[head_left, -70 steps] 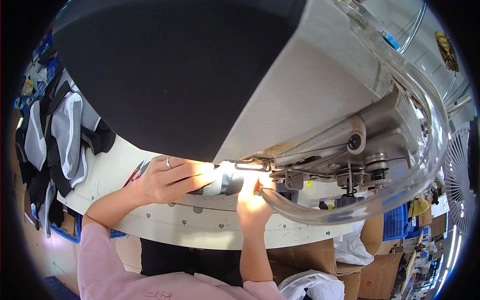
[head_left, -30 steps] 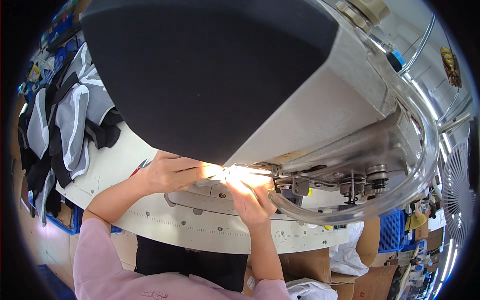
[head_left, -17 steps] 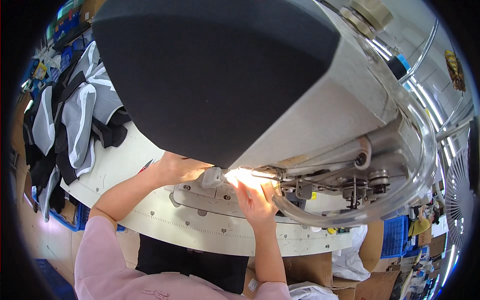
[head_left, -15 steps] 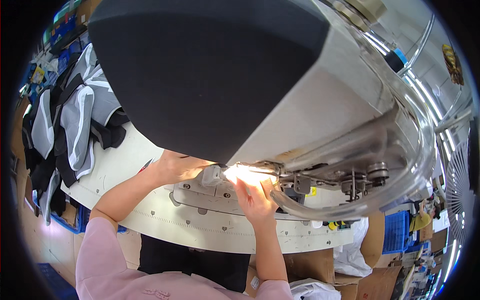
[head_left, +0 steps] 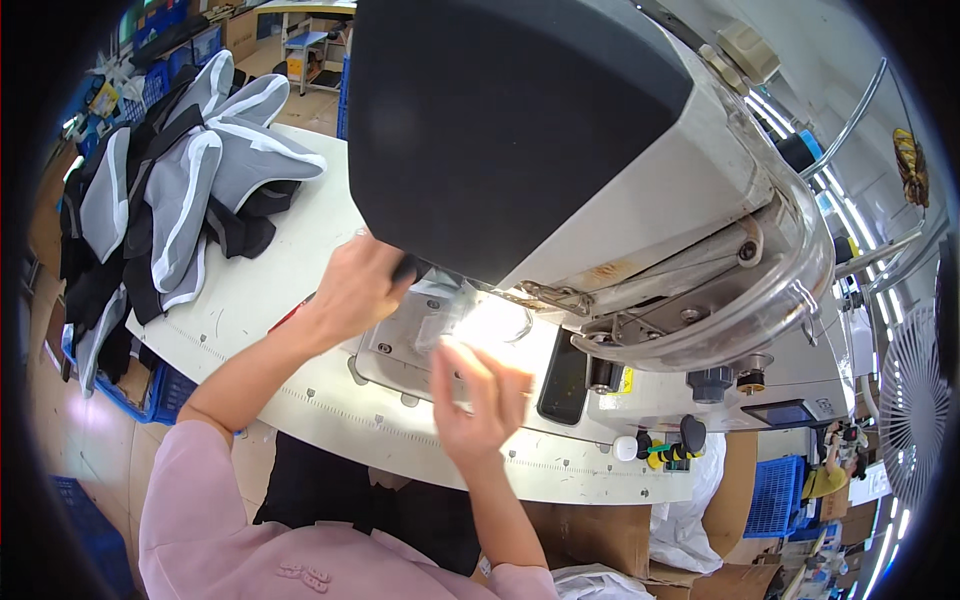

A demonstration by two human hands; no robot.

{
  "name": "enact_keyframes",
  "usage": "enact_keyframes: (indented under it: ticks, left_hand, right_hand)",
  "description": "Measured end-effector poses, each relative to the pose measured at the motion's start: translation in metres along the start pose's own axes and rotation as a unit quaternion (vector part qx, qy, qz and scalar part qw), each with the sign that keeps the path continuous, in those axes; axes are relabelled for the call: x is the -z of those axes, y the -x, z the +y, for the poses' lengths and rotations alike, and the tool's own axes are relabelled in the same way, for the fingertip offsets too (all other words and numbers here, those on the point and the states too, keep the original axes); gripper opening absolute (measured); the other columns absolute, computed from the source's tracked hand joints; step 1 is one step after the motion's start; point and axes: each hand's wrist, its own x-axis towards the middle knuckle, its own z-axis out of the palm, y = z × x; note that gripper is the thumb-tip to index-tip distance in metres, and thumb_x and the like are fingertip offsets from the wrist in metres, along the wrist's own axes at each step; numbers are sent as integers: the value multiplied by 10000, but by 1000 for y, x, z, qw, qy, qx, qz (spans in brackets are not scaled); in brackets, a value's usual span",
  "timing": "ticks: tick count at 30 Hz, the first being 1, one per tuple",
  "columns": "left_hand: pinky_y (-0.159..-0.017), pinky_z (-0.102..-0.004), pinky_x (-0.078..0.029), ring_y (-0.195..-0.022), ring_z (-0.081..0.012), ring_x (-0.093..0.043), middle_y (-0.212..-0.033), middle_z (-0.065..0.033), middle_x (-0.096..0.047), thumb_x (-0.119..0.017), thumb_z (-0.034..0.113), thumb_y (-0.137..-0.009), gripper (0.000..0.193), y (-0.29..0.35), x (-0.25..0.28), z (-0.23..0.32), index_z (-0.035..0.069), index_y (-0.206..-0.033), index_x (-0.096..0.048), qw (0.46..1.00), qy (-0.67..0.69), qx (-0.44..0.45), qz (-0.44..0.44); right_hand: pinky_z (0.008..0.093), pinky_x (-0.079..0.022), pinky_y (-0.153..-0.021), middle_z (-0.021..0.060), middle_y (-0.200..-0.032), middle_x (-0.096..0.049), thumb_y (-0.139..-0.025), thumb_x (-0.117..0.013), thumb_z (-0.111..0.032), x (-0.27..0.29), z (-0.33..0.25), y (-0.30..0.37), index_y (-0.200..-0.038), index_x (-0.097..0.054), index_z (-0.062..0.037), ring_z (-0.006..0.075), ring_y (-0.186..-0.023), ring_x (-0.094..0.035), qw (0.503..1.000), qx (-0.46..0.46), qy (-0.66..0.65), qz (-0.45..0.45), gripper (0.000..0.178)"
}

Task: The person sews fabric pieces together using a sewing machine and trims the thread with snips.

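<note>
A large sewing machine head (head_left: 600, 190), dark on its near face and light grey on its side, overhangs the white table (head_left: 300, 395). My left hand (head_left: 362, 285) is closed at the left of the machine, with a small dark piece (head_left: 404, 268) at its fingertips; its kind is unclear. My right hand (head_left: 480, 395) hovers below the brightly lit sewing area, fingers bent and smeared by motion. Glare hides what lies under the needle. A metal plate (head_left: 385, 348) is set into the table between my hands.
Grey and black fabric pieces with white edges (head_left: 185, 215) are heaped at the left. A phone (head_left: 564, 385) lies right of my right hand. A red-handled tool (head_left: 288, 316) rests by my left forearm. Blue crates (head_left: 775, 495) and cardboard boxes (head_left: 590, 535) stand beyond the table.
Both hands have parted from the lit sewing area: my left up and slightly away, my right down and to the left. My view has shifted, showing the phone and more of the fabric heap.
</note>
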Motion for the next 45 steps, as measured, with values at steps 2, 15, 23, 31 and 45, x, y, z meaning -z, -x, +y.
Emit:
enact_keyframes:
  ticks: [2, 15, 23, 31, 45]
  left_hand:
    - [-836, -328, -532, -1015, -310, -660, -1129, -151, -587, -602, -97, -907, 541, 9, 21, 26, 26, -1419, -479, 996, 25, 63, 63]
    - [-1110, -433, -401, -1095, -217, -629, -1170, -171, -653, -618, 628, -958, 768, 65, 106, 41, -62, -1287, -549, 948, 223, 229, -8]
    - [-695, -301, -462, -771, -179, -545, -899, -105, -524, -604, 558, -1011, 618, 97, 116, 63, -47, -1084, -498, 916, 323, 170, 165]
    - [-764, -312, -493, -831, -177, -595, -969, -112, -591, -585, 350, -1045, 425, 142, 91, 67, -40, -1206, -530, 915, 121, 172, 345]
    - [-724, -278, -527, -791, -105, -638, -883, -89, -746, -745, 206, -972, 333, 23, 43, 73, -66, -1147, -664, 917, 262, 222, -203]
  right_hand:
    - [420, -473, -904, 106, -1130, -695, -748, -897, -119, -10, -21, -1, -1153, -708, -45, 292, -1029, -664, 997, -22, -60, -37, 452]
    - [340, -505, -789, 103, -940, -722, -859, -799, -47, 17, -49, 13, -1073, -688, 4, 226, -845, -664, 963, -142, -221, -67, 246]
    - [242, -528, -769, -1, -916, -688, -999, -722, -128, -3, -36, 46, -1044, -620, -26, 68, -837, -638, 650, -524, -530, -147, 150]
    - [183, -344, -573, -93, -782, -520, -1060, -636, -140, -18, -33, 26, -967, -571, -88, -15, -663, -438, 650, -492, -578, 44, 125]
    - [223, -465, -571, 71, -878, -692, -916, -724, 28, 34, 22, -1, -1166, -626, 7, 53, -685, -591, 912, -312, -265, 15, 269]
